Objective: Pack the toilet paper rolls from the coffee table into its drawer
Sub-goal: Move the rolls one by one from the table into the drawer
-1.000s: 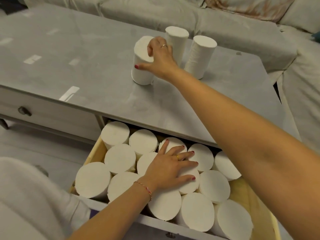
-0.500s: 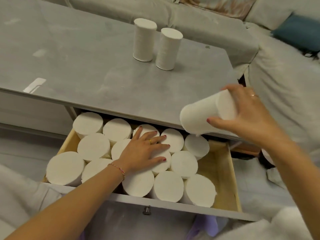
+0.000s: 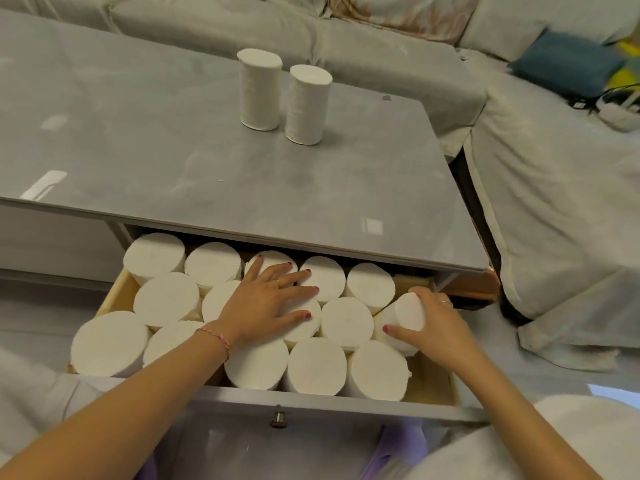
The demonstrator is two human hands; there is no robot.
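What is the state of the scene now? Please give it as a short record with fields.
setting: grey coffee table with its drawer pulled open
rolls on table: two, upright, side by side
rolls in drawer: packed upright in rows, with a free strip on the right side
left hand: flat on the packed rolls
right hand: holds one tilted roll at the right end of the rows
background: covered sofa

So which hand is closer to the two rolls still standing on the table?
Left. The left hand lies flat on the packed rolls in the drawer, almost straight below the two standing rolls. The right hand grips a roll at the drawer's right end, further off.
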